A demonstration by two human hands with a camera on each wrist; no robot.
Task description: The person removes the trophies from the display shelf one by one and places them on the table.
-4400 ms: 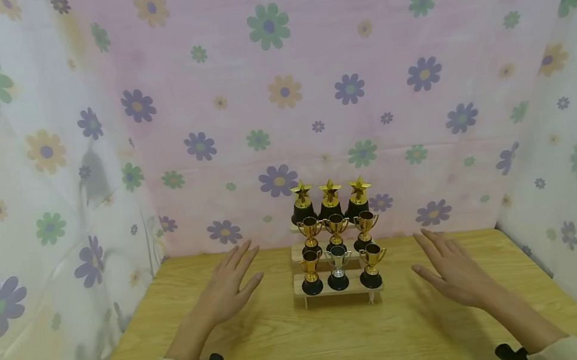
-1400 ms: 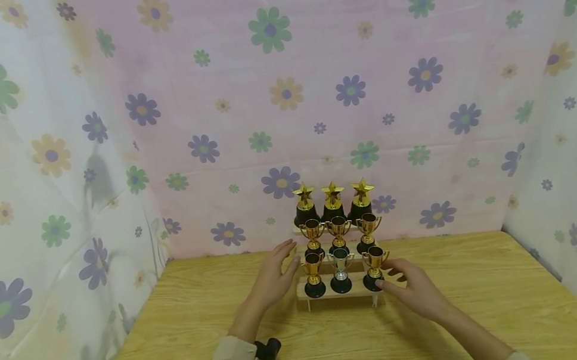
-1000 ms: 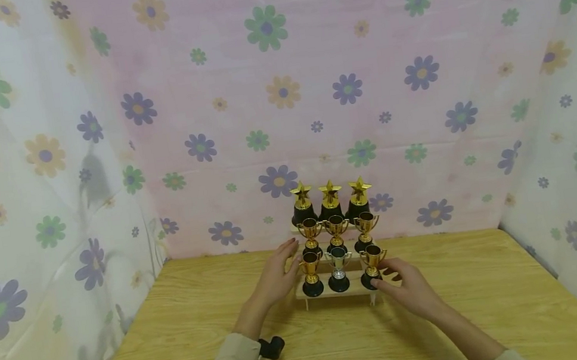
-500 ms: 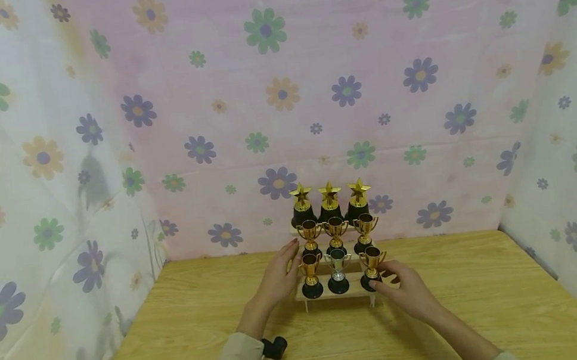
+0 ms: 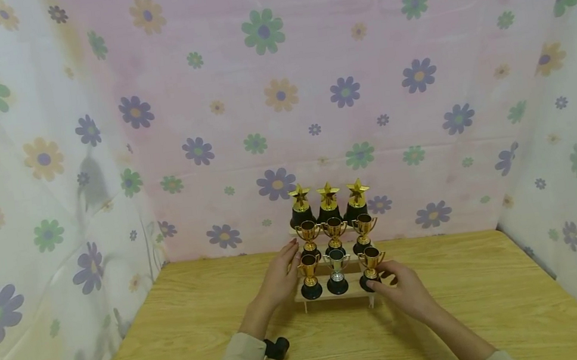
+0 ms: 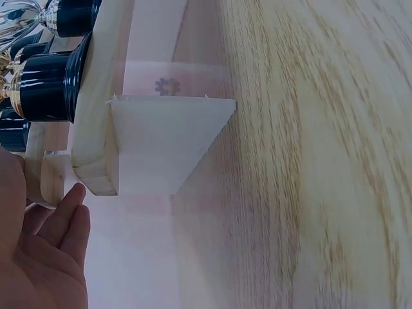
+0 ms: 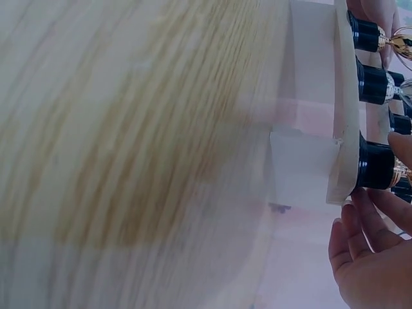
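Observation:
A small three-step wooden stand [image 5: 353, 293] holds rows of mini trophies on black bases. Gold star trophies [image 5: 328, 196] line the top step, and gold cups [image 5: 335, 228] the middle one. On the lowest step a silver cup trophy [image 5: 336, 273] stands between a left gold cup trophy [image 5: 309, 276] and a right gold cup trophy [image 5: 371, 269]. My right hand [image 5: 406, 291] pinches the right one low, thumb in front of its base, other fingers behind; it is upright on the step. My left hand [image 5: 279, 277] rests against the stand's left side, fingers extended, by the step ends [image 6: 96, 174].
The stand is on a wood-grain table [image 5: 205, 334], near its back edge. A flowered cloth [image 5: 227, 121] hangs behind the table and on both sides. A black wrist mount [image 5: 277, 348] shows at the left sleeve.
Both hands came in from the sides, the left to the stand and the right to the front right gold cup trophy. Over the last second they have hardly moved.

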